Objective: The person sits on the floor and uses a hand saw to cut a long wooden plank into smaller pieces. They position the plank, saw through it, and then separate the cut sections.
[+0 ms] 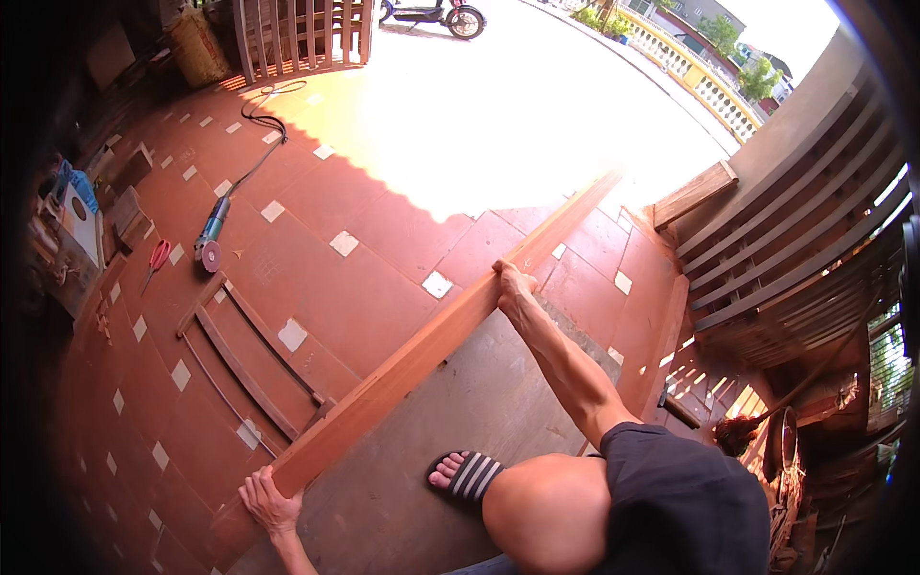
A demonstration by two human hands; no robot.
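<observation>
A long reddish-brown wooden beam (402, 375) runs diagonally from the lower left toward the bright area at the far right. Its near end is gripped by my left hand (272, 500), the fingers bent over the end and side. Farther along, my right hand (516, 285) wraps over the beam's upper edge, arm stretched out. Beneath and beside the beam lies a flat grey board (402, 470). My sandalled foot (467, 475) rests on that board. Parts of the fingers of both hands are hidden against the wood.
Left of the beam, a slatted curved wooden frame (246, 376) lies on the red tiles. An angle grinder (212, 235) with a cord and red-handled scissors (159, 254) lie beyond it. Slatted wooden panels (795, 249) lean at the right, near a wooden block (695, 195).
</observation>
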